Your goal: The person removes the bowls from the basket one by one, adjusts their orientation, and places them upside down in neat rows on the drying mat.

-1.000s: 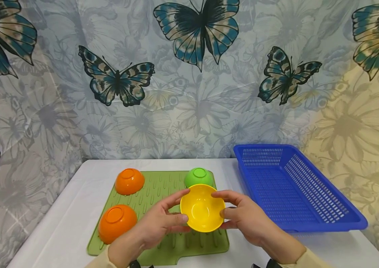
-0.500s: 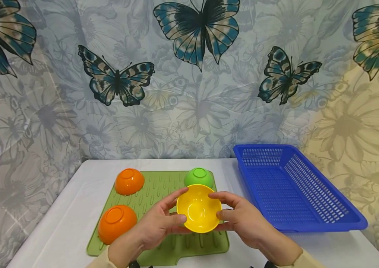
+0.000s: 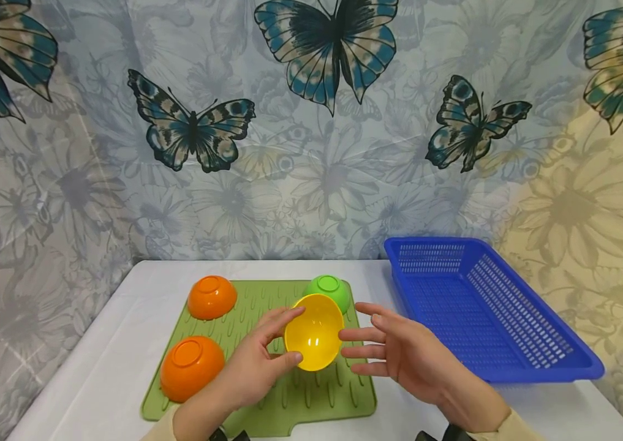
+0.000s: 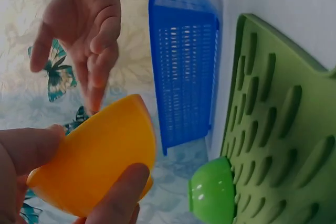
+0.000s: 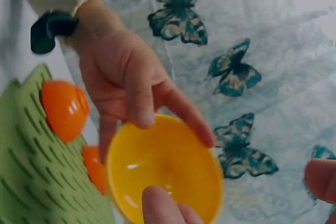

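Observation:
My left hand (image 3: 253, 362) holds a small yellow bowl (image 3: 313, 335) by its left side, thumb on the near rim and index finger on the far rim. The bowl is raised over the green ridged mat, its hollow tipped towards the head camera. Beside the bowl's right edge is my right hand (image 3: 413, 355), with fingers extended and spread. One fingertip lies close to the rim; whether it touches cannot be told. From the left wrist view, the yellow bowl (image 4: 102, 156) shows its outer wall between thumb and finger, with the right hand (image 4: 86, 19) beyond it.
Two orange bowls (image 3: 212, 298) stand upside down on the left of the green mat (image 3: 267, 300). An upturned green bowl (image 3: 326, 285) sits at its back right, partly behind the yellow one. A blue plastic basket (image 3: 543, 375) stands right on the white-covered table (image 3: 107, 355).
The right hand has let go of the yellow bowl and drawn slightly right, its fingers spreading. The left hand has kept hold and turned the bowl, moving it a little left and up.

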